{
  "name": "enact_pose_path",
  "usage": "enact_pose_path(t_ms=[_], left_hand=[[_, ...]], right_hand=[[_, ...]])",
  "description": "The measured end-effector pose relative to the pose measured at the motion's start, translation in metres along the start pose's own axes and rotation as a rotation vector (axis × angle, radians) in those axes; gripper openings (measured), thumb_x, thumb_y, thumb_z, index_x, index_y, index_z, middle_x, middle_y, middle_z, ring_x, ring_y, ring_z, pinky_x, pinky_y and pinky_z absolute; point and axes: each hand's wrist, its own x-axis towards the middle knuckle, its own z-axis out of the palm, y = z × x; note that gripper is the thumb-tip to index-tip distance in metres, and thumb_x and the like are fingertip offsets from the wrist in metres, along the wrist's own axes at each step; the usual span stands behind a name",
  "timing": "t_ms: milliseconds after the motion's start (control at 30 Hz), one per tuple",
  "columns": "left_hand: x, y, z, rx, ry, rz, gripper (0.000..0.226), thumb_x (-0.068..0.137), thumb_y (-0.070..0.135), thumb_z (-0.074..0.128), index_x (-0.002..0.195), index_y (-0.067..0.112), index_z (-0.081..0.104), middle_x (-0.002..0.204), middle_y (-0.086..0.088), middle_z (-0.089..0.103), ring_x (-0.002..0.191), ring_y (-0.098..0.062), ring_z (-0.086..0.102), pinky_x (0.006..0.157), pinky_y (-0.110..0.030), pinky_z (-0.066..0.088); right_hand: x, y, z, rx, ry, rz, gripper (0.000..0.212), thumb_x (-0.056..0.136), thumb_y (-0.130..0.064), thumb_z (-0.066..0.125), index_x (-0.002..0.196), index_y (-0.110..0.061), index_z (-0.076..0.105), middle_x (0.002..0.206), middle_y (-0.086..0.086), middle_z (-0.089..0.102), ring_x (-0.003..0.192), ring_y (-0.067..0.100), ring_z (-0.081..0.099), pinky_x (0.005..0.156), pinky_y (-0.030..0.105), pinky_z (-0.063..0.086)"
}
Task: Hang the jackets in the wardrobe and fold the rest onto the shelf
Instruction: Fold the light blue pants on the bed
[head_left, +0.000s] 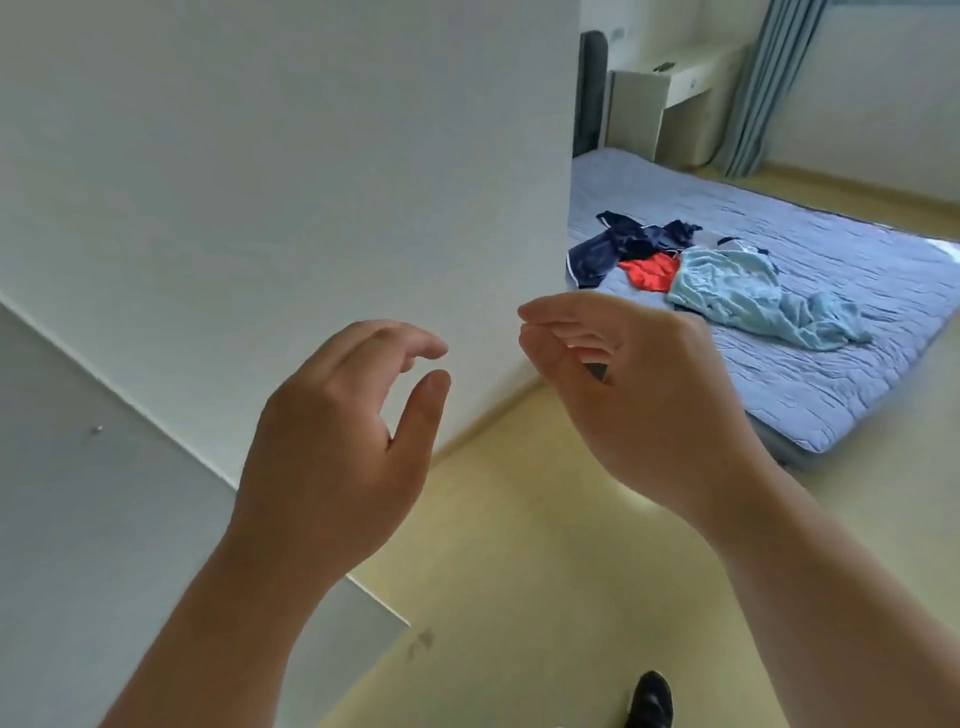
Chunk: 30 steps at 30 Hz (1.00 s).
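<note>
Wardrobe door (104, 519): a flat, smooth white panel fills the lower left of the view. It carries a small metal knob (96, 429), and its free edge ends in a sharp corner over the floor. Above and behind the door, a plain white wall panel (285, 156) runs to a straight vertical edge at mid-frame.

Left hand (332, 441): raised in front of the white panel, back toward the camera. The fingers are loosely curved and the thumb stands apart from them. It holds nothing and touches nothing.

Floor (519, 571): smooth, pale yellow and slightly glossy. It forms an open strip between the door corner and the bed. A black shoe (649, 701) shows at the bottom edge.

Right hand (639, 395): raised level with the left hand, a clear gap between the two. The fingers lie together, bent toward the palm, and grip nothing identifiable. A small dark patch at the curled fingertips is too small to identify.

Bed (857, 322): low, with a blue quilted cover over a grey base, its near edge bordering the floor strip. The clothes lie in one heap near its left side, well apart from both hands:
- a navy garment (618, 244), crumpled, with thin white trim;
- a red garment (652, 273), partly under the others;
- a light blue garment (743, 296), soft and wrinkled, trailing rightward.

Behind the bed stand a dark padded headboard (589, 93), a white desk (685, 78) and a blue-grey pleated curtain (774, 88).
</note>
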Motion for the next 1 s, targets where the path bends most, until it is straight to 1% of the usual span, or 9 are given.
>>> enact_pose_path(t_ms=[200,300,367,433,533,667,733,867,1000], left_hand=[[0.076,0.054,0.107,-0.02,-0.136,0.036,0.017,0.1,0.03,0.058,0.112,0.026,0.069,0.107,0.016,0.066,0.093,0.002,0.06,0.079,-0.01,0.044],[0.118,0.08,0.161,-0.023,-0.177,0.055,0.015,0.099,0.031,0.06,0.11,0.026,0.069,0.104,0.017,0.065,0.08,0.006,0.056,0.07,-0.012,0.042],[0.145,0.096,0.194,-0.023,-0.2,0.062,0.014,0.098,0.029,0.062,0.109,0.025,0.069,0.103,0.015,0.065,0.074,0.002,0.053,0.066,-0.019,0.044],[0.169,0.108,0.225,-0.039,-0.236,0.068,0.013,0.096,0.028,0.064,0.108,0.025,0.07,0.101,0.014,0.065,0.077,-0.002,0.056,0.066,-0.022,0.045],[0.198,0.117,0.269,-0.062,-0.322,0.07,0.012,0.096,0.028,0.064,0.106,0.026,0.069,0.101,0.016,0.065,0.087,-0.004,0.063,0.067,-0.015,0.043],[0.244,0.116,0.333,-0.063,-0.387,0.113,0.011,0.096,0.025,0.065,0.105,0.025,0.07,0.102,0.017,0.066,0.088,-0.004,0.064,0.07,-0.011,0.041],[0.273,0.112,0.368,-0.092,-0.396,0.125,0.011,0.096,0.024,0.065,0.105,0.025,0.07,0.101,0.016,0.066,0.088,-0.004,0.065,0.07,-0.013,0.044],[0.335,0.104,0.444,-0.154,-0.399,0.173,0.01,0.095,0.024,0.065,0.104,0.023,0.07,0.1,0.015,0.066,0.085,-0.005,0.065,0.07,-0.02,0.048],[0.418,0.097,0.519,-0.17,-0.46,0.216,0.01,0.093,0.021,0.068,0.104,0.02,0.07,0.1,0.01,0.067,0.084,-0.014,0.067,0.075,-0.038,0.056]], right_hand=[[0.044,0.099,-0.079,0.003,0.062,0.071,0.019,0.097,-0.026,0.066,0.113,-0.022,0.076,0.101,-0.014,0.076,0.095,-0.006,0.068,0.091,0.032,0.057],[0.071,0.149,-0.116,0.0,0.076,0.132,0.017,0.096,-0.026,0.066,0.111,-0.024,0.076,0.1,-0.014,0.076,0.094,-0.007,0.068,0.091,0.03,0.057],[0.089,0.181,-0.139,-0.005,0.076,0.173,0.016,0.096,-0.027,0.066,0.109,-0.026,0.076,0.098,-0.016,0.076,0.093,-0.008,0.068,0.091,0.026,0.057],[0.106,0.21,-0.156,-0.017,0.07,0.212,0.016,0.096,-0.028,0.066,0.109,-0.027,0.076,0.097,-0.017,0.075,0.093,-0.01,0.067,0.089,0.02,0.055],[0.129,0.251,-0.175,-0.02,0.086,0.254,0.016,0.095,-0.029,0.066,0.107,-0.029,0.076,0.093,-0.022,0.073,0.091,-0.013,0.065,0.086,0.01,0.051],[0.166,0.31,-0.194,-0.064,0.097,0.31,0.015,0.095,-0.03,0.066,0.107,-0.032,0.075,0.087,-0.03,0.068,0.091,-0.015,0.064,0.084,0.008,0.051],[0.19,0.342,-0.203,-0.089,0.117,0.331,0.014,0.095,-0.03,0.066,0.106,-0.032,0.075,0.086,-0.032,0.068,0.09,-0.015,0.064,0.085,0.01,0.051],[0.246,0.402,-0.223,-0.185,0.154,0.367,0.016,0.095,-0.033,0.065,0.107,-0.031,0.075,0.095,-0.023,0.074,0.092,-0.011,0.066,0.091,0.022,0.055],[0.314,0.454,-0.25,-0.287,0.198,0.419,0.019,0.096,-0.03,0.064,0.11,-0.027,0.076,0.095,-0.019,0.074,0.091,-0.009,0.066,0.092,0.02,0.053]])
